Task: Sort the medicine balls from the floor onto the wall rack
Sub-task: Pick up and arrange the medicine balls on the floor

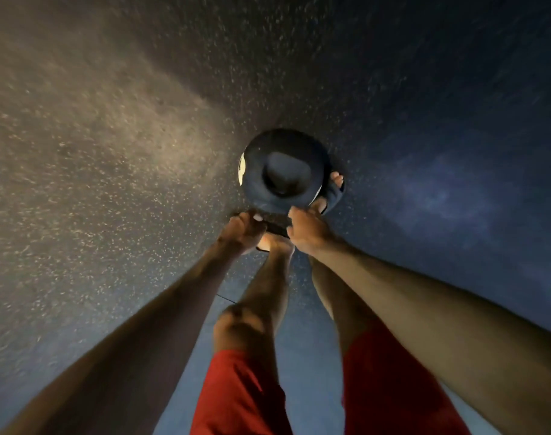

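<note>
Two hands are held at the near edge of a dark medicine ball [283, 164]: the left hand [242, 230], fingers curled, at its lower-left rim, the ball itself at frame centre on or just above the speckled floor [110, 120], and the right hand [305, 230] at its lower-right rim, though whether either is truly clamped on it cannot be told. The pick-up is judged to be in hand; a firm two-sided hold and a lift toward the unseen rack are called for next. No long axis is offered by the round ball, whose pale patch is turned to frame left and darker panel toward the camera.
</note>
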Demonstrator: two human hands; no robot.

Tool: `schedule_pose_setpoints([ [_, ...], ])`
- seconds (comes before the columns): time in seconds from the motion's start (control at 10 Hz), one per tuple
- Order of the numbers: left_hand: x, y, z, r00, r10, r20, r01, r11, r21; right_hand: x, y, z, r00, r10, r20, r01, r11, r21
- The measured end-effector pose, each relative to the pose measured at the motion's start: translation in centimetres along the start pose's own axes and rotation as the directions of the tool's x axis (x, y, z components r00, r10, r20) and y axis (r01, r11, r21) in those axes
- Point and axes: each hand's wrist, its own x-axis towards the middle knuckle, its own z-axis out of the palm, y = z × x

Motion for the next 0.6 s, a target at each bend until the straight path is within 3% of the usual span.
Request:
schedule_pose_setpoints([
  [0.1, 8.2, -2.5, 1.7, 0.999, 0.018, -0.048, -0.024, 0.991, -0.13, 6.2, 0.5, 2.4, 0.991, -0.051, -0.122, 0.043, 0.997, -0.066],
  [0.2, 11.7, -3.3, 2.3, 0.996, -0.027, -0.083, 0.013, 0.987, -0.163, 9.5, 1.0, 4.1, 0.986, -0.067, -0.153, 0.055, 0.995, -0.081],
  [0.3, 15.9, -4.6, 2.4, 0.991, -0.053, -0.12, 0.034, 0.987, -0.155, 12.8, 1.9, 6.0, 0.973, -0.125, -0.194, 0.071, 0.962, -0.265],
  [0.4, 16.8, -5.1, 2.6, 0.994, -0.027, -0.109, 0.014, 0.993, -0.116, 13.9, 2.3, 5.8, 0.98, -0.119, -0.159, 0.063, 0.945, -0.322],
  [0.5, 17.4, -4.9, 3.3, 0.994, 0.041, -0.097, -0.055, 0.987, -0.15, 14.6, 2.7, 4.8, 0.991, -0.034, -0.127, 0.002, 0.97, -0.245],
  [0.6, 17.4, -4.5, 3.5, 0.99, 0.075, -0.123, -0.093, 0.983, -0.155, 14.6, 2.8, 4.6, 0.987, -0.045, -0.157, 0.008, 0.974, -0.226],
])
